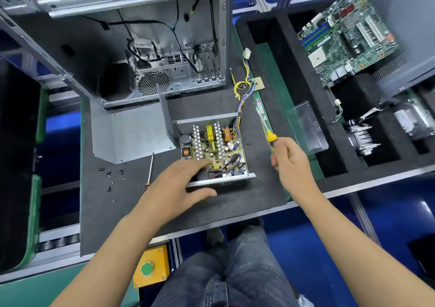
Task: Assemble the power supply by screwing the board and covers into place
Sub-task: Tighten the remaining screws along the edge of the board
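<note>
Head cam hides the near-left corner of the open power supply [213, 152] under the left hand [181, 184], fingers flat, thumb along its front edge. Its circuit board [211, 146] sits exposed inside the metal case on the table's black mat [235, 203]. Right hand [290, 163] grips a yellow-handled screwdriver [271, 137] just right of it; loose screws [110, 177] and the cover [131, 132] lie left.

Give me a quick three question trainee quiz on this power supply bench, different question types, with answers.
1. True or false: the metal cover is already on the power supply.
2. Which hand holds the yellow-handled screwdriver?
3. The loose screws lie: A) in the computer case, B) on the mat left of the power supply, C) in the clear tray.

Key: 1 false; 2 right hand; 3 B.
</note>
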`<state>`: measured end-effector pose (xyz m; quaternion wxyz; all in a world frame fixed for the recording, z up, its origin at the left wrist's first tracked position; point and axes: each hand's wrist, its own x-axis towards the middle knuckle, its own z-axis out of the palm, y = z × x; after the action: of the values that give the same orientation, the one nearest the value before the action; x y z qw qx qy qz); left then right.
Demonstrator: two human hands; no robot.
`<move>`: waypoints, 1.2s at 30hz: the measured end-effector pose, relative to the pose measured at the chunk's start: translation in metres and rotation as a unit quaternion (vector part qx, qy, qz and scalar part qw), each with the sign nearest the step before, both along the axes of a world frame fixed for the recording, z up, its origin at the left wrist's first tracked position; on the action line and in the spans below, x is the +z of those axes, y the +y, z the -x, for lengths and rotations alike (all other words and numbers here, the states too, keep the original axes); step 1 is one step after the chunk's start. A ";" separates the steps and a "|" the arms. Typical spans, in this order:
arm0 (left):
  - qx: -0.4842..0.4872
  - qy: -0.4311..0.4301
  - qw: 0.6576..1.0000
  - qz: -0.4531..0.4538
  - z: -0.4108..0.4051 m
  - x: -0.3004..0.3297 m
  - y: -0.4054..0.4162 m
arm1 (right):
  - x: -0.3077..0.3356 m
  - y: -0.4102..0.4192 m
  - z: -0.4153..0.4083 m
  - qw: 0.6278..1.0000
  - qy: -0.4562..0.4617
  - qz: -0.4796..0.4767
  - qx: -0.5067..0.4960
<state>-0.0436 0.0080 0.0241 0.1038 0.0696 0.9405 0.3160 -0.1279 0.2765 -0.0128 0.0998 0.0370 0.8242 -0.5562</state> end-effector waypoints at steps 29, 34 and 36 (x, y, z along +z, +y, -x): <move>0.366 0.051 0.927 0.058 -0.077 -0.053 -0.139 | 0.056 -0.058 -0.039 0.991 0.120 -0.066 0.008; 0.393 0.061 0.917 0.029 -0.077 -0.051 -0.136 | 0.054 -0.061 -0.036 0.991 0.121 -0.062 0.002; 0.465 0.060 0.883 -0.039 -0.072 -0.047 -0.139 | 0.055 -0.062 -0.034 0.992 0.116 -0.053 -0.006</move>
<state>0.0283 -0.1314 -0.0225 -0.1140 -0.3530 0.8564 0.3592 -0.0943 0.2144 0.0418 -0.0017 -0.0174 0.8583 -0.5128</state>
